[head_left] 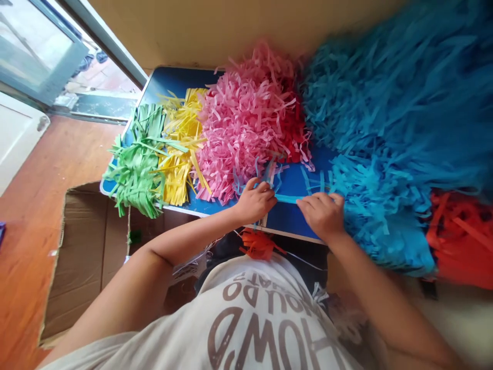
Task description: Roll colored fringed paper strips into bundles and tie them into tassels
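A glazed door, apparently ajar, [42,46] let daylight in beside a cream wall [185,25], above an orange wooden floor [31,216] partly covered by flattened cardboard [77,267].

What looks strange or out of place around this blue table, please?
A small bunch of orange paper strips lies off the blue table, below its edge by the person's chest, apart from the big orange pile. A small green scrap also sits by the cardboard sheet, away from the green paper strips.
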Demonstrator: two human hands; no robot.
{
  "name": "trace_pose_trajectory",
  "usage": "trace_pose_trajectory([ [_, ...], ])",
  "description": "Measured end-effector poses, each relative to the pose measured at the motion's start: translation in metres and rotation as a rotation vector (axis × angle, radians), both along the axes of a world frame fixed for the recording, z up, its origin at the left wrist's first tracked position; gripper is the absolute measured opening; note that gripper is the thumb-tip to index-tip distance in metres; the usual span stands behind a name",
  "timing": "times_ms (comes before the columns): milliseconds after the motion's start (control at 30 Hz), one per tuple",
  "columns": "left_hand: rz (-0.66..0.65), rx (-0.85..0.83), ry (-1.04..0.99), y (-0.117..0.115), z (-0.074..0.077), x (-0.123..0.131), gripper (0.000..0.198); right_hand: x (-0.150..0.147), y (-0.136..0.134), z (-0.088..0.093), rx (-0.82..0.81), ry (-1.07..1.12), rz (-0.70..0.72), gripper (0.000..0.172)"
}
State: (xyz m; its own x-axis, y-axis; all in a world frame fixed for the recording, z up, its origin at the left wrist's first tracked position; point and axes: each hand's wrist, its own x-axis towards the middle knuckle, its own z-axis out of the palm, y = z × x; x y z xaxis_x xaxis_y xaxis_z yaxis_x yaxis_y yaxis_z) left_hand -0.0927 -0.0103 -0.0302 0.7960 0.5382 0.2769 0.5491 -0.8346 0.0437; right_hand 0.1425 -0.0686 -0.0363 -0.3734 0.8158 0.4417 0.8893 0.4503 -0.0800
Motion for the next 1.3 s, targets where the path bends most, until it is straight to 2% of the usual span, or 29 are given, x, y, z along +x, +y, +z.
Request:
trace_pose_trajectory([
  [100, 0.029, -0.037, -0.052, 0.000, -0.007, -0.011, 0.022, 0.021, -0.002, -0.007, -0.016, 0.106, -0.019, 0.016],
  [300, 0.181, -0.316, -0.162, 0.005, -0.010, -0.014, 0.027, 0.037, 0.009, -0.013, -0.266, 0.276, -0.088, 0.020],
  [467, 0.285, -0.363, -0.081, 0.006, -0.005, -0.007, 0.030, 0.033, 0.017, -0.010, -0.362, 0.262, -0.158, 0.020],
  [667, 0.297, -0.403, 0.031, 0.013, 0.004, 0.001, 0.026, 0.028, 0.024, -0.003, -0.466, 0.213, -0.234, 0.016],
  [767, 0.272, -0.349, 0.078, 0.015, 0.009, 0.002, 0.020, 0.023, 0.024, 0.008, -0.396, 0.107, -0.228, 0.007],
  [800, 0.237, -0.314, 0.082, 0.015, 0.011, 0.002, 0.018, 0.020, 0.023, 0.013, -0.342, 0.064, -0.175, 0.002],
  [900, 0.039, -0.190, 0.084, 0.013, 0.012, 0.002, 0.018, 0.009, 0.018, 0.022, -0.169, -0.055, 0.063, 0.012],
  [967, -0.072, -0.102, 0.077, 0.011, 0.010, 0.002, 0.021, 0.003, 0.017, 0.022, -0.093, -0.111, 0.153, 0.017],
  [1100, -0.077, 0.016, 0.026, 0.007, 0.004, 0.010, 0.025, -0.002, 0.020, 0.014, -0.052, -0.137, 0.159, 0.022],
  [1300, -0.040, 0.071, -0.085, 0.003, -0.006, 0.021, 0.023, -0.009, 0.017, 0.013, -0.023, 0.027, 0.058, 0.013],
])
